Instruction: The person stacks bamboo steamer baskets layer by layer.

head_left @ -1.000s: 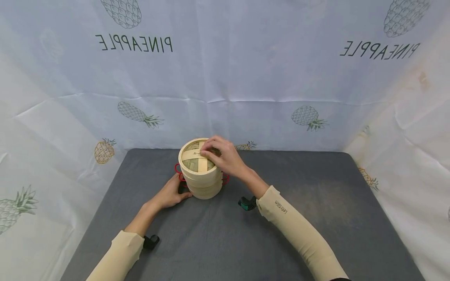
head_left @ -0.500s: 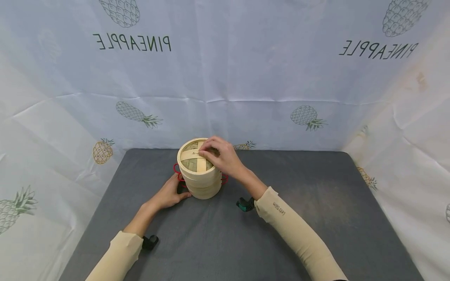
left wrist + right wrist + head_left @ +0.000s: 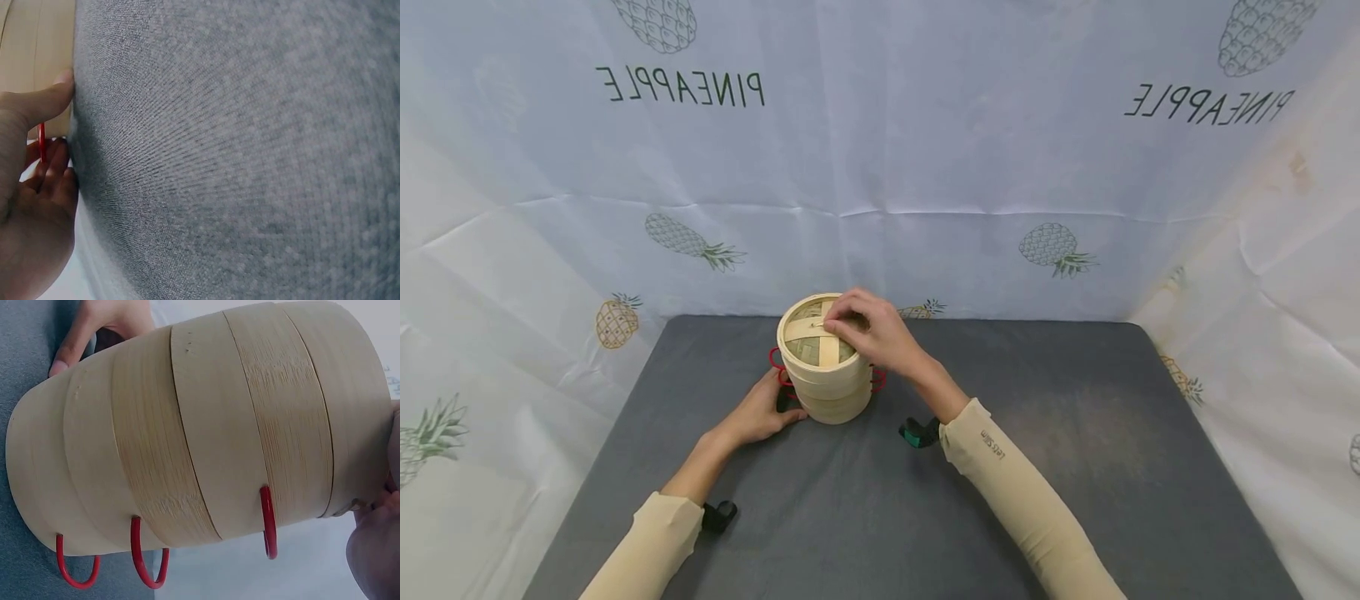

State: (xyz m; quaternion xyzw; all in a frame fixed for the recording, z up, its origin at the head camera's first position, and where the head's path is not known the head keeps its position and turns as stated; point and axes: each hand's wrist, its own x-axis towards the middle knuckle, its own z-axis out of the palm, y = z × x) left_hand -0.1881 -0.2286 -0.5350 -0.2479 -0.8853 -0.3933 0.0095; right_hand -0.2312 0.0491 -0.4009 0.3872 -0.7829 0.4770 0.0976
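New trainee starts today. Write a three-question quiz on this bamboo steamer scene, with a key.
1. True or false: the right hand rests on the lid of the bamboo steamer.
2. What colour are the steamer's wire handles? A green, B red, C blue.
3. Where is the left hand?

Key: 1 true, fingertips at the lid's centre. 2 B. 3 Low against the steamer's left side, on the grey table, thumb touching the base.

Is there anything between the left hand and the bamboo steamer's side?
Nothing: in the head view the left hand touches the bamboo steamer low on its side, beside a red wire handle.
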